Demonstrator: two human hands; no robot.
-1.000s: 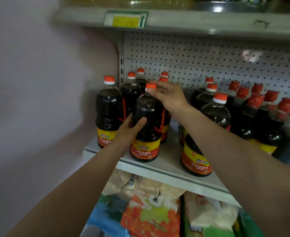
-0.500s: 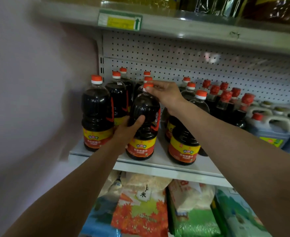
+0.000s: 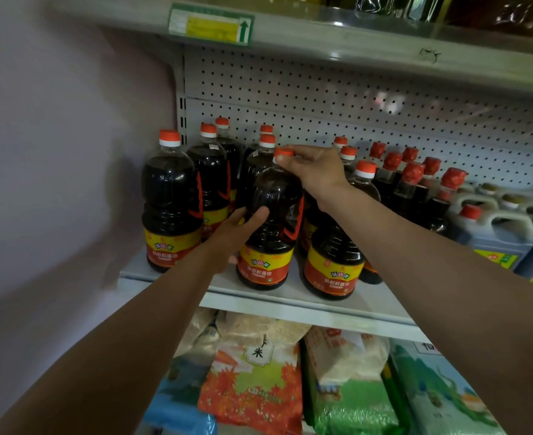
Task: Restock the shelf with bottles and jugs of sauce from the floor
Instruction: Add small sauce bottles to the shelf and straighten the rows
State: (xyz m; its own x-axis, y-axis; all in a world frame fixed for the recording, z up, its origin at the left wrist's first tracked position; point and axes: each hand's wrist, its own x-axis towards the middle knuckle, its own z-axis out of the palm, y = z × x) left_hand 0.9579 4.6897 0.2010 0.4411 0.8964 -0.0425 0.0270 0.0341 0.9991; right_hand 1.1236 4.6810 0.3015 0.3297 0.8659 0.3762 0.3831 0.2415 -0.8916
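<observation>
- The dark sauce bottle [image 3: 270, 227] stands upright at the front edge of the shelf [image 3: 309, 296], between two matching bottles.
- The left hand [image 3: 237, 229] wraps its grip round the bottle's waist, thumb across the front.
- The right hand [image 3: 314, 171] pinches the orange cap [image 3: 282, 152] from above.
- Handled jugs [image 3: 497, 233] sit farther right.
- Rice bags [image 3: 259, 381] lie on the level below.

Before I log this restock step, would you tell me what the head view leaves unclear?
- Floor stock: out of frame.
- Held bottle: left hand covers its left side; right hand covers part of its cap.
- Price tag: print blurred.
- Jugs: cut off by right edge.
- Top-shelf goods: cut off by top edge.
</observation>
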